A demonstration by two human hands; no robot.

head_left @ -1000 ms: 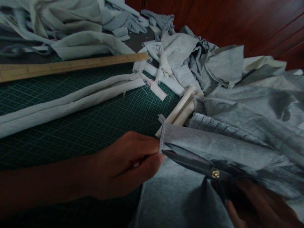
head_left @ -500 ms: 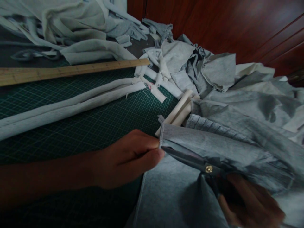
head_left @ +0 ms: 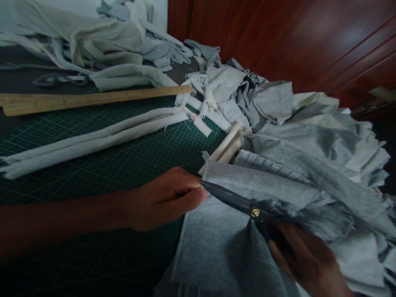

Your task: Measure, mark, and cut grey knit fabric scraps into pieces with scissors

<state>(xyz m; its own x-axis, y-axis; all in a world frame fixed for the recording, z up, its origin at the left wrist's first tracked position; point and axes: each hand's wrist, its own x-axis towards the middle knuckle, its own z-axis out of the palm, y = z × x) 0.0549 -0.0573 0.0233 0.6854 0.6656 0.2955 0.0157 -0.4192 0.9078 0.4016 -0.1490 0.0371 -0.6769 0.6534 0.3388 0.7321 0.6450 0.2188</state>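
My left hand (head_left: 170, 198) pinches the edge of a grey cloth (head_left: 213, 235) near the middle of the view. Dark scissors (head_left: 229, 196) with a brass-coloured pivot screw lie across this cloth, their tips right beside my left thumb and fingers. The blades look closed together. My right hand (head_left: 306, 255) is wrapped round the handles, which are mostly hidden in its shadow. Part of the cloth bunches up below the pivot, and a strip of it lies above the blades.
A green cutting mat (head_left: 123, 161) with grid lines lies under my left arm. On it are a long pale fabric strip (head_left: 102, 136) and wooden rulers (head_left: 102, 98). Fabric heaps stand at the back left (head_left: 105, 41) and right (head_left: 334, 128), before a red-brown wooden panel (head_left: 266, 37).
The scissor blades have closed; earlier a narrow gap showed between them. The view has shifted slightly, showing more at the right. My left hand keeps its pinch on the cloth.
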